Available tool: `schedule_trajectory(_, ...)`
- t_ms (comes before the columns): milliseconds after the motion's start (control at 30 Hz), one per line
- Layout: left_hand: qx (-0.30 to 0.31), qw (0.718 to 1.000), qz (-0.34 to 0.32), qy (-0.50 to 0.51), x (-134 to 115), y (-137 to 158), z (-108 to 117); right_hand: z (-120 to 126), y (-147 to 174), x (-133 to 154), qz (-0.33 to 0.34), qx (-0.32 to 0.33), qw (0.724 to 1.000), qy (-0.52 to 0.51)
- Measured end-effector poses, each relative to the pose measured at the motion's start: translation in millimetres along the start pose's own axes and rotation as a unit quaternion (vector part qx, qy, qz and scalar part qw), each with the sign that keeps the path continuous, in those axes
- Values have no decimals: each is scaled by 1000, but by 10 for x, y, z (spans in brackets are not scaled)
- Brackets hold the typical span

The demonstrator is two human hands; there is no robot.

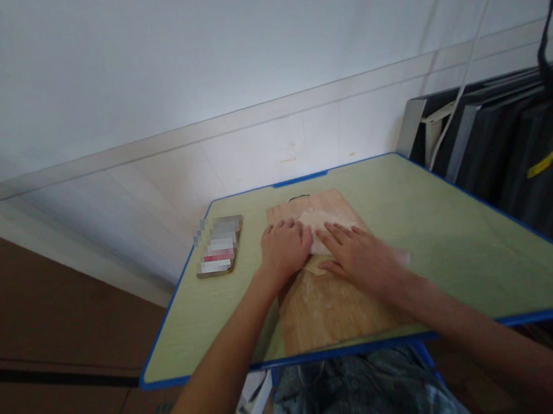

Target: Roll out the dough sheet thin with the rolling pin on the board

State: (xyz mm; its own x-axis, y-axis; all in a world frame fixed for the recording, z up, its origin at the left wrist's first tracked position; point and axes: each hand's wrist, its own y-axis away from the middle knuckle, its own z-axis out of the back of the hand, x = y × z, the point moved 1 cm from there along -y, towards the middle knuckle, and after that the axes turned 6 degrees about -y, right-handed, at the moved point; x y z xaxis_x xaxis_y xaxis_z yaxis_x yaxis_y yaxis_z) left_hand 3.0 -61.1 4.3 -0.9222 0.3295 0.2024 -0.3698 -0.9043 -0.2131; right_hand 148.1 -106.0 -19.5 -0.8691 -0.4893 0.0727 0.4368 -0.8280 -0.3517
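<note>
A wooden cutting board point(339, 307) lies on the table in front of me, with pale, flour-like smears on it. Across its middle is a thin whitish sheet point(316, 223) that looks like rolled dough; my hands cover part of it. My left hand point(287, 244) presses down at the board's left side, its fingers slightly bent and side by side, thumb near the sheet. Flat over the sheet's right part rests my right hand point(357, 254), fingers spread. A pale, blurred edge sticks out beyond its wrist side; what it belongs to is unclear.
A phone point(221, 246), its screen pixelated, lies left of the board on the green, blue-edged table point(451, 232). A white wall point(249, 150) stands behind. Dark flat panels point(505, 138) lean at the right, near a hanging black strap point(547, 66). My legs are under the table's front edge.
</note>
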Motion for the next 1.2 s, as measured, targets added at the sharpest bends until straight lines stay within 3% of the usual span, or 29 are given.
schedule_trajectory(133, 70, 997, 12, 24, 27, -391, -16, -33, -265, -330, 27, 40, 998, -37)
schedule_trajectory(300, 73, 997, 21, 27, 47, -654, -52, -49, -476, -562, 27, 77, 990, -117)
schedule_trajectory(467, 58, 998, 15, 17, 24, -560, -24, -29, -427, -502, 19, 80, 992, -97)
schedule_trajectory(633, 55, 998, -6, 7, 24, -277, -9, 22, -206, -277, 28, 65, 995, -65)
schedule_trajectory(833, 9, 999, -36, -6, 44, 18, -4, 61, 3, -68, 25, 43, 997, -64)
schedule_trajectory(1033, 53, 998, 3, 26, 61, -255, -52, 47, -183, -231, 15, 42, 998, -54)
schedule_trajectory(1200, 63, 997, 37, 34, 82, -582, -75, -33, -491, -520, 0, 83, 989, -125)
